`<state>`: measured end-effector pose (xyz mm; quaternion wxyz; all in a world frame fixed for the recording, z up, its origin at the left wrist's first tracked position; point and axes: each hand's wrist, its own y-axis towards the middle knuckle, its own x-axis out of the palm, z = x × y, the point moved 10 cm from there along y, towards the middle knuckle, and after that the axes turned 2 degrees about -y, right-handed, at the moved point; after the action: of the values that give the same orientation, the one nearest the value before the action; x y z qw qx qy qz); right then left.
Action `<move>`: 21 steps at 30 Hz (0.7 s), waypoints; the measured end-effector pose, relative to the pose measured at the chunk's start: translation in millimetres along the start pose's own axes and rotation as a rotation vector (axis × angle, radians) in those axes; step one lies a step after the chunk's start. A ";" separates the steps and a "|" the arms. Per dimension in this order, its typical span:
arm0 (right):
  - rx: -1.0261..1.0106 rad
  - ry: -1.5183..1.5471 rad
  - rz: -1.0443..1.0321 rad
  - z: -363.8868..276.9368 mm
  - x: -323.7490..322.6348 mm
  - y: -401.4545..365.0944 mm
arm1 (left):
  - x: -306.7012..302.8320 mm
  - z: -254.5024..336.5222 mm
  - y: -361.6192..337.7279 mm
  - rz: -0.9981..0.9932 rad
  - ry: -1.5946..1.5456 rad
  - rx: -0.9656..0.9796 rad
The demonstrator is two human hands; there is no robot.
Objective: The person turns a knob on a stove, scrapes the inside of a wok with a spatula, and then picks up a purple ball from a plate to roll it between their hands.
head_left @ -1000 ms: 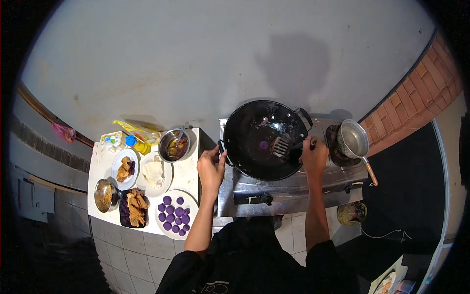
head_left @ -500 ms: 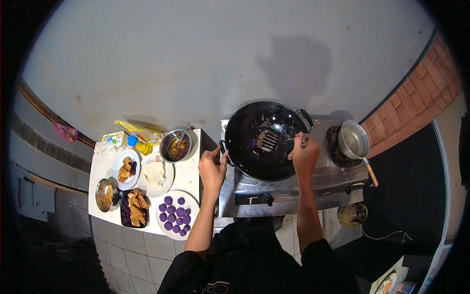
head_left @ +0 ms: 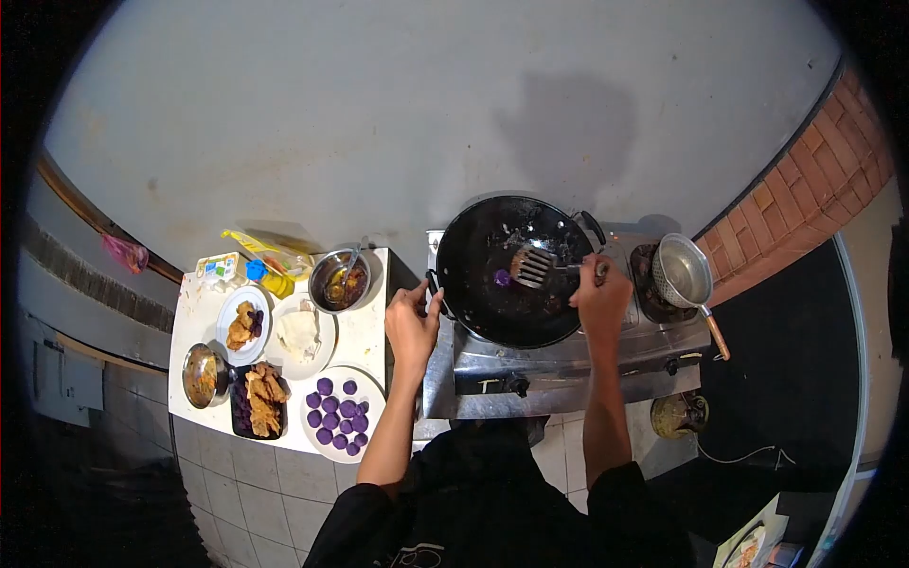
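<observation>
A black wok [head_left: 483, 317] sits on the steel gas stove [head_left: 568, 369]. My left hand [head_left: 414, 322] is closed on the wok's left handle [head_left: 435, 282]. In my right hand [head_left: 602, 293] is a slotted spatula [head_left: 537, 268], its head low inside the wok. A small purple ball [head_left: 502, 277] lies just left of the spatula head. Something brownish shows at the spatula's left edge, too small to name. Dark, glossy residue coats the wok's inside.
Left of the stove, a white table holds a plate of purple balls [head_left: 325, 386], a black tray of fried food [head_left: 265, 402], a metal bowl [head_left: 341, 281] and a yellow bottle [head_left: 276, 283]. A strainer pot [head_left: 684, 270] stands on the right burner, its handle pointing forward.
My right hand and the spatula have moved slightly right. The purple ball, partly hidden before, now shows clearly beside the spatula. My left hand stays at the handle.
</observation>
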<state>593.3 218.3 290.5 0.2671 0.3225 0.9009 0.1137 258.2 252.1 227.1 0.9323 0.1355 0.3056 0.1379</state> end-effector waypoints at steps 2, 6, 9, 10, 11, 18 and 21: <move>-0.024 -0.095 -0.007 6.7 -9.9 2.9 | 1.3 0.0 0.2 -0.011 0.030 0.006; 0.049 -0.120 -0.023 25.5 -12.8 3.3 | -0.2 2.8 0.2 0.005 0.027 0.026; 0.048 -0.108 -0.057 37.3 -1.9 -0.4 | 1.7 -0.4 -0.8 -0.003 0.024 0.016; 0.076 -0.104 -0.045 36.1 0.1 -2.8 | 4.4 -5.1 -0.6 -0.011 0.013 -0.002; 0.104 -0.099 -0.034 31.5 4.4 -5.9 | 5.6 -8.6 -0.4 -0.018 0.002 -0.020; 0.151 0.108 -0.036 39.5 27.9 -11.0 | 2.7 -4.6 -1.0 -0.005 0.023 -0.003; 0.153 0.131 -0.058 36.1 30.8 -12.4 | 0.6 -0.4 -0.6 -0.010 0.049 0.001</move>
<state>586.9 229.8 243.2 0.1856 0.3075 0.9315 0.0575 258.5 251.9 226.3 0.9252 0.1310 0.3292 0.1362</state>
